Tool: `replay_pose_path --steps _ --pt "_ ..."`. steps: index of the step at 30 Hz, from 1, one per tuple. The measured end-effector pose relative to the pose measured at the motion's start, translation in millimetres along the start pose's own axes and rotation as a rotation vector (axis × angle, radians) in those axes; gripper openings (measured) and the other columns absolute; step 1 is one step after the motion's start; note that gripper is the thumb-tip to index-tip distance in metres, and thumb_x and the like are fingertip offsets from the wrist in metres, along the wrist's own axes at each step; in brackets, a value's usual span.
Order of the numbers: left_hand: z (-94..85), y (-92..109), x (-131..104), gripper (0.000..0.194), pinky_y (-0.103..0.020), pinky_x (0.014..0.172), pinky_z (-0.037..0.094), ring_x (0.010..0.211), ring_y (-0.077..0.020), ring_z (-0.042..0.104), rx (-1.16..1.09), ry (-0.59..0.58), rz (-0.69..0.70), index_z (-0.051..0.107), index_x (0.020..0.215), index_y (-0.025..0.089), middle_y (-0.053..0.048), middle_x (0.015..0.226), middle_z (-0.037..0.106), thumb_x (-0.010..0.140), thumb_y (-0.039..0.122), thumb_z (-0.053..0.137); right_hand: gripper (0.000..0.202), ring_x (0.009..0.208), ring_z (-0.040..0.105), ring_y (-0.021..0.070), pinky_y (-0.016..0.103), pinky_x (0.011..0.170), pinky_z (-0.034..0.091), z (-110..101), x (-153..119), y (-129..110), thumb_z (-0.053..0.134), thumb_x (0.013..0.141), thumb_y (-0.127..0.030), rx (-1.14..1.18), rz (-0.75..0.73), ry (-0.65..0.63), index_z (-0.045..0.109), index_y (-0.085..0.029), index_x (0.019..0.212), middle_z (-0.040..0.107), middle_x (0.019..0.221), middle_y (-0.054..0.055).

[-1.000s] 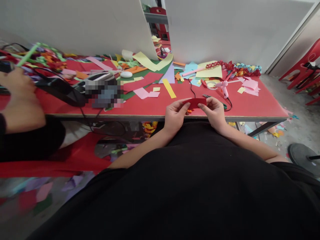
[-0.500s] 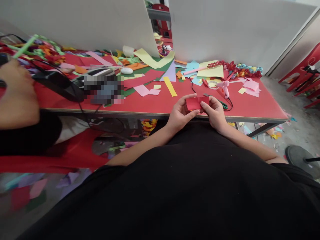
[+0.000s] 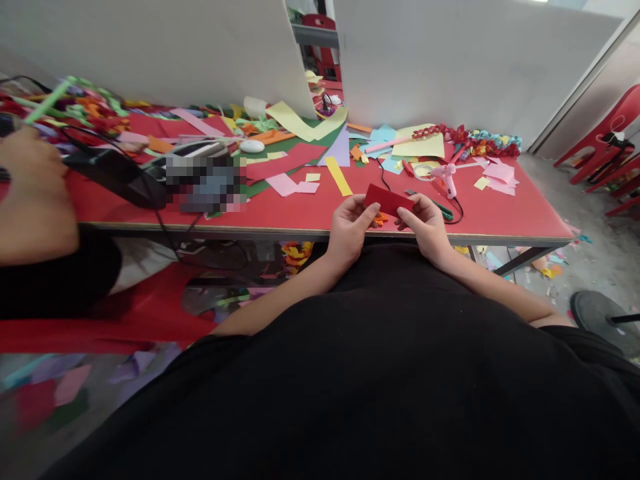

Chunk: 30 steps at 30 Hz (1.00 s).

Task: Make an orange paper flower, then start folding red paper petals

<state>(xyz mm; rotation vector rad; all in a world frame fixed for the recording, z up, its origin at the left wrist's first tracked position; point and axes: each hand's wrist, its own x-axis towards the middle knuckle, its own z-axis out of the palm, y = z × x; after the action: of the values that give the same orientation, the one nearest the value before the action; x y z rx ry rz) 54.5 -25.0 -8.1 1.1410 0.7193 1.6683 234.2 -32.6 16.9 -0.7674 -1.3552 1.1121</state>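
A small rectangle of red paper point(image 3: 387, 201) is held up between my hands near the table's front edge. My left hand point(image 3: 351, 223) pinches its left end between thumb and fingers. The right end sits between the thumb and fingers of my right hand point(image 3: 425, 223). Small orange paper pieces point(image 3: 381, 219) show just below the red paper. Beyond my right hand, green-handled scissors point(image 3: 445, 212) lie on the table, partly hidden by the fingers. A pink glue gun point(image 3: 447, 179) with a black cord stands behind them.
The red table point(image 3: 280, 212) carries scattered coloured paper, a yellow strip point(image 3: 339, 176) and a chain of folded paper point(image 3: 480, 141). At left, a co-worker's arm point(image 3: 37, 193) reaches over the table by a black device point(image 3: 115, 175). White panels point(image 3: 425, 60) stand behind.
The red paper has turned from nearly level to tilted, its left end higher. Both my hands have shifted their grip towards its lower edge. The view has moved slightly.
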Motion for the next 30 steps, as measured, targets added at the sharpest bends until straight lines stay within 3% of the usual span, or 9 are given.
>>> replay_pose_path --steps 10,16,20,24,30 --pt "-6.5 -12.4 2.8 0.048 -0.021 0.059 0.056 0.068 -0.0118 0.067 0.032 -0.033 0.093 0.081 0.122 0.03 0.001 0.084 0.072 0.095 0.068 0.088 0.055 0.08 0.068 0.0148 0.026 0.067 0.061 -1.8 -3.3 -5.2 0.085 0.091 -0.078 -0.002 -0.03 -0.099 0.069 -0.027 0.102 0.067 0.092 -0.001" --pt "-5.1 -4.4 -2.0 0.049 -0.025 0.067 0.061 0.077 -0.0149 0.071 0.09 -0.128 0.095 0.082 0.135 0.034 -0.004 0.102 0.08 0.101 0.069 0.081 0.057 0.078 0.069 0.0148 0.029 0.07 0.061 -0.4 -1.5 3.8 0.094 0.083 -0.073 -0.036 0.022 -0.165 0.066 -0.026 0.1 0.071 0.093 -0.001" --pt "-4.8 1.3 -6.3 0.059 -0.031 0.08 0.067 0.101 -0.0222 0.08 0.108 -0.227 0.127 0.079 0.143 0.034 -0.01 0.13 0.081 0.097 0.069 0.086 0.056 0.096 0.076 0.0235 0.037 0.082 0.068 -0.5 -0.4 10.1 0.095 0.081 -0.068 -0.062 0.02 -0.128 0.071 -0.027 0.11 0.079 0.106 0.004" --pt "-2.2 2.8 -9.1 0.077 -0.035 0.092 0.069 0.112 -0.0271 0.082 0.135 -0.319 0.131 0.075 0.148 0.03 -0.012 0.135 0.081 0.084 0.065 0.099 0.048 0.1 0.078 0.0259 0.042 0.087 0.069 -2.8 0.1 9.9 0.092 0.086 -0.059 -0.105 -0.016 -0.077 0.074 -0.026 0.116 0.081 0.112 0.006" --pt "0.0 6.2 -9.1 0.045 -0.046 0.108 0.067 0.114 -0.0295 0.083 0.131 -0.245 0.065 0.083 0.123 0.02 -0.011 0.12 0.087 0.099 0.058 0.086 0.035 0.104 0.077 0.0257 0.044 0.099 0.067 -4.4 0.3 8.0 0.089 0.089 -0.052 -0.058 -0.041 -0.024 0.076 -0.027 0.109 0.082 0.108 0.004"
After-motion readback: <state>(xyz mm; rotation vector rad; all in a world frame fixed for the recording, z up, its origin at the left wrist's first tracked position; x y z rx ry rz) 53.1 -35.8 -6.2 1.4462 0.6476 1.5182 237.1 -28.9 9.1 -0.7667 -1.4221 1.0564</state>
